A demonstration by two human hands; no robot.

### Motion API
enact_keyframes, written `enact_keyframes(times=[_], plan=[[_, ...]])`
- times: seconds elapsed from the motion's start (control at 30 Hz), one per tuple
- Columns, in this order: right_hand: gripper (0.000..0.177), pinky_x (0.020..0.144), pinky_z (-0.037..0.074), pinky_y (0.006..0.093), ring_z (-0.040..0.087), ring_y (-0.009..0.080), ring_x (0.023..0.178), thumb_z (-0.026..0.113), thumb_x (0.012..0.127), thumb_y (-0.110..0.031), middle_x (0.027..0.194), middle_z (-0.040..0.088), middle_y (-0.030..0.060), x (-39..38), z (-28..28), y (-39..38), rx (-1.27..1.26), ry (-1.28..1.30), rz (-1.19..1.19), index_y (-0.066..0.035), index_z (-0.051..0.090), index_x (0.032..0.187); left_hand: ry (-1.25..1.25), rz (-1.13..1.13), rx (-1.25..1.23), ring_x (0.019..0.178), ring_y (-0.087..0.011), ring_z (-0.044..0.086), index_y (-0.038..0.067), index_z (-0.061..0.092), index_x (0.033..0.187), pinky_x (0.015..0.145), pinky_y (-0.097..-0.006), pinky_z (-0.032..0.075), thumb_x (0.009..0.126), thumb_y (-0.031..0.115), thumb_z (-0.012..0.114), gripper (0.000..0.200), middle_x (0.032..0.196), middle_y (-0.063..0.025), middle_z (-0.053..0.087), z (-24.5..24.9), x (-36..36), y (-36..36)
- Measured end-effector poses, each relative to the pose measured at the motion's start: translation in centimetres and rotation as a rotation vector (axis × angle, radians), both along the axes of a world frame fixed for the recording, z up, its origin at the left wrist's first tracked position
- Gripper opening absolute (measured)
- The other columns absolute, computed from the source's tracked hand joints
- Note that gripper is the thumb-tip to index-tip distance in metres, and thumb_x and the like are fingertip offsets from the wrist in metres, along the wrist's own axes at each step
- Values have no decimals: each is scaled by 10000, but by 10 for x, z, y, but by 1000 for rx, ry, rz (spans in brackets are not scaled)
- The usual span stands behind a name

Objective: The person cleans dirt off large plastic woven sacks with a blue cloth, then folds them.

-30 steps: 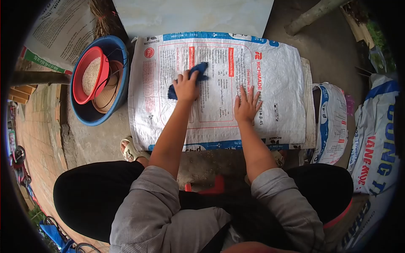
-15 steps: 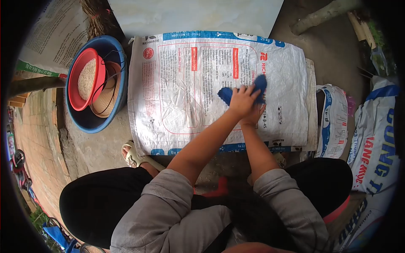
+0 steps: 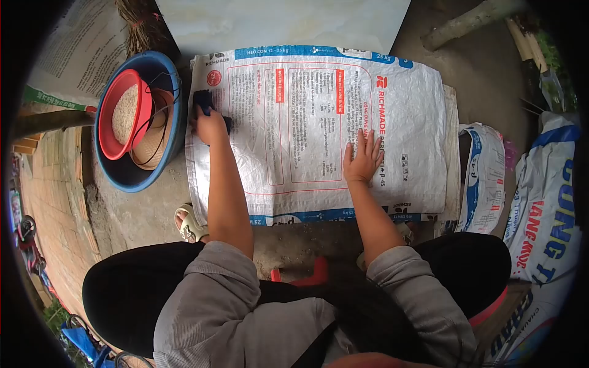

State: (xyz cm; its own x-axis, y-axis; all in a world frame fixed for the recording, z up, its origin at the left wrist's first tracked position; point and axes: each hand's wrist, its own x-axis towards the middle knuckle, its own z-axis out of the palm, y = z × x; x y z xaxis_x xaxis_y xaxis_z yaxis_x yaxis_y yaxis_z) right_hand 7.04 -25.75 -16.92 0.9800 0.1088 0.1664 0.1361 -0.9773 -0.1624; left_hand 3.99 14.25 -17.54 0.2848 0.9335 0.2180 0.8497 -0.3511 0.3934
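Rag [image 3: 204,99] is getting clamped in the left hand [image 3: 211,127] at the sack [image 3: 294,153] edge, while the right hand [image 3: 362,161] is pressing flat, fingers spread. Swiping any wider is risking a bump on the basin [image 3: 132,178] just left of it, maybe spilling the grain [image 3: 124,113].

RICHMADE, 25 kg on white sack [image 3: 307,153]
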Motion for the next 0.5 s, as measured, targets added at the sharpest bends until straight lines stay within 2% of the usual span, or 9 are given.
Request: enact_keyframes(times=[0.07, 0.1, 0.13, 0.2, 0.27, 0.3, 0.37, 0.43, 0.5], plan=[[554, 1149, 182, 591, 274, 378, 1446, 519, 930, -426, 1567, 343, 86, 2, 0, 0, -2, 2, -3, -269, 459, 1458, -155, 119, -207, 1090, -394, 531, 202, 553, 1377, 913, -500, 466, 883, 276, 625, 505, 1289, -193, 537, 43, 9, -45], [560, 1148, 183, 590, 273, 377, 1446, 521, 928, -424, 1570, 340, 84, 0, 0, 0, -9, 6, -3, -269, 455, 1462, -314, -35, -49, 1082, -395, 522, 189, 549, 1380, 904, -485, 466, 885, 271, 632, 509, 1285, -172, 539, 16, 18, -63], [560, 1148, 183, 590, 273, 377, 1446, 521, 928, -424, 1570, 340, 84, -1, 0, 1, -10, 11, -4, -269, 455, 1462, -261, -132, -102, 1082, -393, 513, 170, 542, 1382, 887, -477, 470, 874, 248, 646, 524, 1278, -160, 541, 38, 34, -104], [538, 1149, 177, 590, 280, 372, 1444, 534, 919, -412, 1546, 375, 85, 0, 0, 1, 9, -23, 3, -263, 485, 1434, -329, -559, -130, 1040, -391, 543, 160, 548, 1368, 902, -458, 463, 858, 224, 663, 527, 1268, -171, 568, 49, 53, -176], [523, 1152, 174, 582, 289, 352, 1439, 510, 935, -431, 1533, 390, 73, -1, 4, 0, -174, 85, 4, -265, 481, 1430, -90, -1054, -248, 1039, -338, 562, 232, 547, 1365, 873, -435, 484, 790, 227, 697, 594, 1283, -107, 576, 69, 51, -244], [510, 1154, 171, 574, 298, 331, 1435, 486, 950, -450, 1520, 405, 61, -1, 5, -1, -353, 193, -12, -268, 478, 1426, 25, -1321, -112, 1040, -289, 568, 278, 557, 1353, 843, -418, 484, 801, 225, 670, 566, 1296, -62, 574, 59, 39, -275], [510, 1152, 162, 584, 304, 290, 1431, 455, 961, -485, 1517, 398, 26, -5, -52, -20, -488, 46, 66, -265, 465, 1421, -106, -1508, 110, 1071, -276, 546, 266, 555, 1360, 845, -431, 447, 836, 213, 609, 529, 1341, -51, 546, 37, 7, -324], [523, 1146, 169, 593, 323, 264, 1417, 431, 964, -515, 1517, 399, -3, -5, -51, -22, -370, 229, 30, -259, 463, 1420, -118, -1453, 24, 1041, -261, 554, 285, 560, 1353, 840, -421, 455, 830, 210, 612, 531, 1326, -44, 552, 37, 3, -314], [521, 1148, 183, 588, 322, 302, 1422, 457, 963, -488, 1521, 406, 32, 1, -52, -23, -328, 217, 26, -237, 476, 1419, -93, -1374, -25, 1012, -250, 558, 303, 564, 1346, 853, -407, 451, 810, 201, 623, 549, 1317, -33, 553, 34, 3, -284]])
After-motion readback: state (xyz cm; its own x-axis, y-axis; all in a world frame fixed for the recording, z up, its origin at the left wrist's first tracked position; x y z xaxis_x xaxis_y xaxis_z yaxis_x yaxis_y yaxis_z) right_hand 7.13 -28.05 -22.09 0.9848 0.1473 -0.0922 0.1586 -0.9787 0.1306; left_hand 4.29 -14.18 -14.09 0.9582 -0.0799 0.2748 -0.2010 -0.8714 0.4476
